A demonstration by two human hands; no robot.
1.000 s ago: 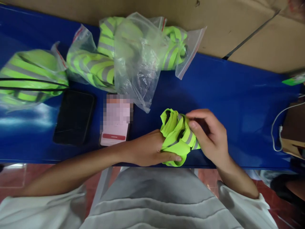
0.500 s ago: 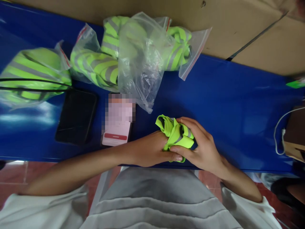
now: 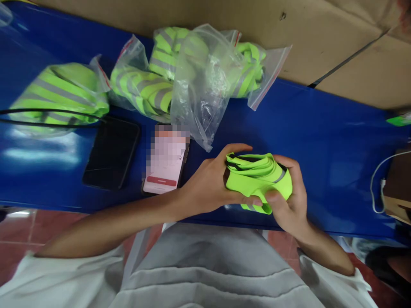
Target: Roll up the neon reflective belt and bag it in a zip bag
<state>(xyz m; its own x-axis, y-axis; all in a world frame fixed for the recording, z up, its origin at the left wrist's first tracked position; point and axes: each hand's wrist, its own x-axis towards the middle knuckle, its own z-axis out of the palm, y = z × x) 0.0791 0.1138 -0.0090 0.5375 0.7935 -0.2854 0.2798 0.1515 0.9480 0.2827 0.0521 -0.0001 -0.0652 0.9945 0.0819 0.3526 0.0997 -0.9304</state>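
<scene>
Between my hands is a neon yellow-green reflective vest (image 3: 257,175), folded into a compact bundle with grey strips and dark edging. My left hand (image 3: 221,184) grips its left side, thumb along the near face and a finger reaching over the far side. On the right side, my right hand (image 3: 290,201) is wrapped round the bundle, its thumb pressing the front. An empty-looking clear zip bag (image 3: 199,102) lies just beyond, on top of other bagged vests. Left of my left hand lies a phone with a lit screen (image 3: 163,167).
Bagged vests (image 3: 61,94) lie along the far left of the blue table (image 3: 334,162). A dark phone (image 3: 111,154) with a black cable (image 3: 48,117) rests near them. Cardboard boxes (image 3: 224,13) line the back. At right is a white cable (image 3: 374,179) beside a brown box (image 3: 398,188).
The folded vest has been turned and raised a little, moving to the right with both hands. More of its layered folds now shows. The view has shifted slightly.
</scene>
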